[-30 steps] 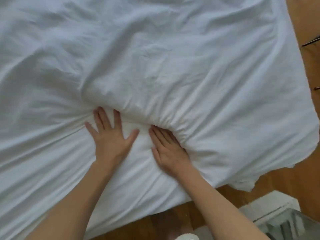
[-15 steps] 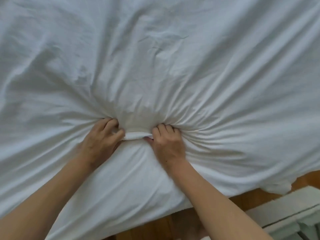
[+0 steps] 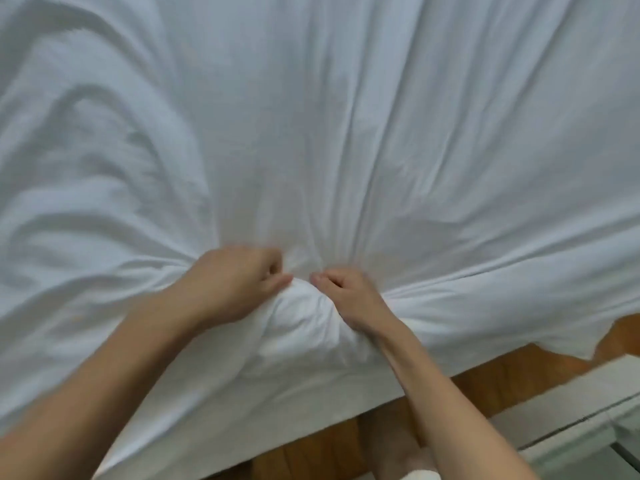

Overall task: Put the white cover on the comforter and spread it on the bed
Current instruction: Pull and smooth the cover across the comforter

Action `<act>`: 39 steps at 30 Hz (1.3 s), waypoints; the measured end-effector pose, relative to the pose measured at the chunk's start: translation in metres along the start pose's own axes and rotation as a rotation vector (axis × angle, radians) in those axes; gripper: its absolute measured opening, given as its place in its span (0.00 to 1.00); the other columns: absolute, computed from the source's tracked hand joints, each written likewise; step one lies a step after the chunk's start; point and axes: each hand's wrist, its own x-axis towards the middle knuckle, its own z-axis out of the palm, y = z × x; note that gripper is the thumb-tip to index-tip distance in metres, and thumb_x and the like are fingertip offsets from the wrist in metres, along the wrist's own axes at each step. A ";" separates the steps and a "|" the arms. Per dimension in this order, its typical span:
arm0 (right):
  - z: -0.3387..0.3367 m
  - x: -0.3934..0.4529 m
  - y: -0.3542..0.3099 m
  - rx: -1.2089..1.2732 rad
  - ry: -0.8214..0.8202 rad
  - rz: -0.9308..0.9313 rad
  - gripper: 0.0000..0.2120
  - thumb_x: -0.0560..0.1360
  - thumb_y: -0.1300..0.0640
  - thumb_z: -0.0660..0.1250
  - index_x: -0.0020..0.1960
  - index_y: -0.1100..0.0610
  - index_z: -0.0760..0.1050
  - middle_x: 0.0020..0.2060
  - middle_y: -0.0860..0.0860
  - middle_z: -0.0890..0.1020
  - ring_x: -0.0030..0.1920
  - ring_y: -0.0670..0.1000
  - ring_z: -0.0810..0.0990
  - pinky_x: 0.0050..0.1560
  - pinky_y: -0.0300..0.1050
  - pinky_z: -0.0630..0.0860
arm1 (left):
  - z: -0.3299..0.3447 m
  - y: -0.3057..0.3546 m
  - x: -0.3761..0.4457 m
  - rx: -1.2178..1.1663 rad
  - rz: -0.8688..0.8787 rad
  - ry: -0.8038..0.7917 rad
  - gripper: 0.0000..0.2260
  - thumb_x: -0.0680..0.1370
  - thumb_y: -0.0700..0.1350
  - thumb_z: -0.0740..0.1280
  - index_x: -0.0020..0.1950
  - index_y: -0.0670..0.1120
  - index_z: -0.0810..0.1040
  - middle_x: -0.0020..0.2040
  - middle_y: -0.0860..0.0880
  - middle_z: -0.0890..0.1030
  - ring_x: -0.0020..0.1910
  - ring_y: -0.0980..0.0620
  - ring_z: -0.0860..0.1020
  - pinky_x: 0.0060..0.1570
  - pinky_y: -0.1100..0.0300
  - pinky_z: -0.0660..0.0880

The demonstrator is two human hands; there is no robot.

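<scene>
The white cover (image 3: 346,133) fills nearly the whole head view, draped over the bed with long creases that run from the far side and converge on the two hands near the lower middle. The left hand (image 3: 232,282) has its fingers (image 3: 273,268) curled into the cloth, gripping a gathered bunch of it. The right hand (image 3: 349,296) sits just beside it, fingers clenched on the same bunch, with thumb and knuckles pointing toward the left hand. Between the two hands a puffed roll of fabric bulges toward the person. Whether the comforter lies inside that roll cannot be told, since only white cloth shows. The cover's near edge hangs over the side of the bed, above a wooden floor (image 3: 502,375). A white piece of furniture (image 3: 571,403) stands at the lower right. Both forearms are bare.
</scene>
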 end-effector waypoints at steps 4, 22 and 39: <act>-0.023 0.020 -0.003 -0.121 -0.237 0.046 0.15 0.79 0.48 0.63 0.40 0.58 0.74 0.28 0.44 0.69 0.29 0.44 0.67 0.32 0.41 0.61 | 0.022 0.027 0.047 -0.055 -0.073 0.250 0.12 0.81 0.53 0.57 0.60 0.48 0.71 0.56 0.47 0.78 0.54 0.43 0.76 0.45 0.52 0.71; -0.245 0.142 0.042 -0.972 0.945 -0.455 0.31 0.70 0.33 0.64 0.52 0.61 0.77 0.46 0.59 0.80 0.48 0.60 0.79 0.53 0.50 0.70 | 0.036 0.094 0.175 -0.023 -0.030 0.678 0.30 0.79 0.61 0.55 0.76 0.45 0.63 0.74 0.35 0.62 0.72 0.36 0.62 0.70 0.40 0.59; -0.279 0.138 0.021 -0.856 0.980 -0.024 0.15 0.80 0.56 0.55 0.61 0.62 0.71 0.57 0.66 0.77 0.59 0.65 0.74 0.57 0.56 0.68 | 0.046 0.026 0.066 0.045 -0.134 0.717 0.24 0.78 0.52 0.58 0.71 0.41 0.70 0.72 0.35 0.66 0.71 0.35 0.64 0.69 0.40 0.60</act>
